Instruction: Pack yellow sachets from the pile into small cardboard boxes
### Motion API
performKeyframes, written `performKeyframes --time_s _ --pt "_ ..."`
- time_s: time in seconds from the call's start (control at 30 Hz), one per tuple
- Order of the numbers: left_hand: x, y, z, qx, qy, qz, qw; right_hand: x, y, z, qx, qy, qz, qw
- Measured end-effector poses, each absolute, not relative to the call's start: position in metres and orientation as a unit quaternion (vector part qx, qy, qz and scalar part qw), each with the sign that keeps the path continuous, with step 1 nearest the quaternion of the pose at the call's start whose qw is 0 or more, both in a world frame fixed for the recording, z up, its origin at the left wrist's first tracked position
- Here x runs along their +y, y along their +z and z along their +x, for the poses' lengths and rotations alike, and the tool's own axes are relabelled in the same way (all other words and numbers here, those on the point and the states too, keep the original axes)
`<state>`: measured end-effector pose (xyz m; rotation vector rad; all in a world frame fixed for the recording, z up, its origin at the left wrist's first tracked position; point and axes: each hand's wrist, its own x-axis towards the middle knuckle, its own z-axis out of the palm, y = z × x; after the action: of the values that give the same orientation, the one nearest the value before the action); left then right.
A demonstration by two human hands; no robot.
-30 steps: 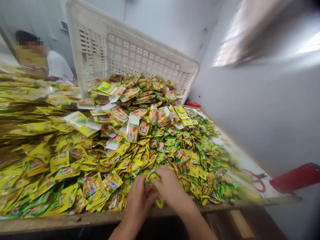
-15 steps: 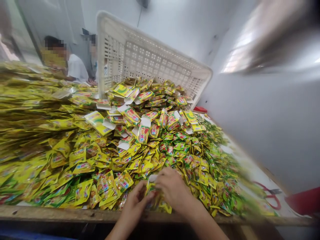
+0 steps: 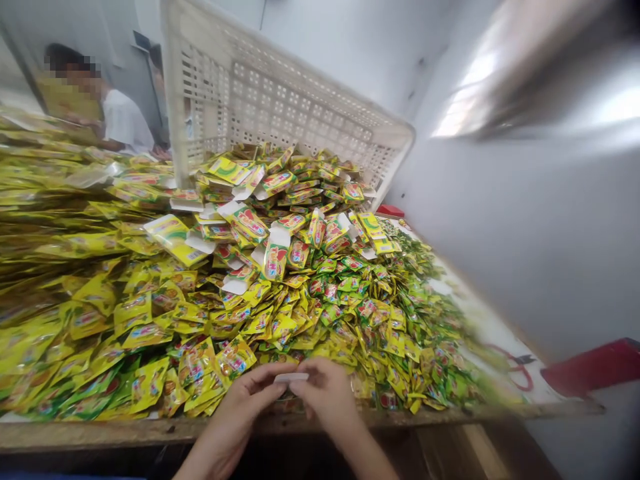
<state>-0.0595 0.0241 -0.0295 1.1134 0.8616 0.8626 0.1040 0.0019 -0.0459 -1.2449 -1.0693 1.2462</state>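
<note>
My left hand [image 3: 235, 407] and my right hand [image 3: 327, 397] meet at the near edge of the table, fingers pinched together on a small white flat piece [image 3: 291, 377] held between them; it looks like a folded carton seen edge on. Right behind my hands lies a big heap of small yellow and green sachets [image 3: 320, 313]. Higher on the heap lie flat yellow cartons with white flaps [image 3: 270, 257]. A white plastic crate [image 3: 280, 107] stands tilted at the back, with cartons spilling out of it.
The wooden table edge [image 3: 125, 430] runs along the bottom. Red-handled scissors [image 3: 515, 370] lie on the table's right side. A red object [image 3: 593, 367] sits at the far right by the wall. A person in a white shirt [image 3: 120, 123] sits behind the heap.
My hands drew back from the sachet heap toward the table's edge and now hold the small white piece up between the fingertips. The view shifted slightly.
</note>
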Motion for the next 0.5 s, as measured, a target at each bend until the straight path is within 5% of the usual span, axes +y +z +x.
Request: performKeyframes --time_s 0.5 --pt "0.047 -0.050 -0.063 0.460 0.449 0.595 0.482 0.025 -0.040 0.097 -0.439 0.479 -0.517 0.558"
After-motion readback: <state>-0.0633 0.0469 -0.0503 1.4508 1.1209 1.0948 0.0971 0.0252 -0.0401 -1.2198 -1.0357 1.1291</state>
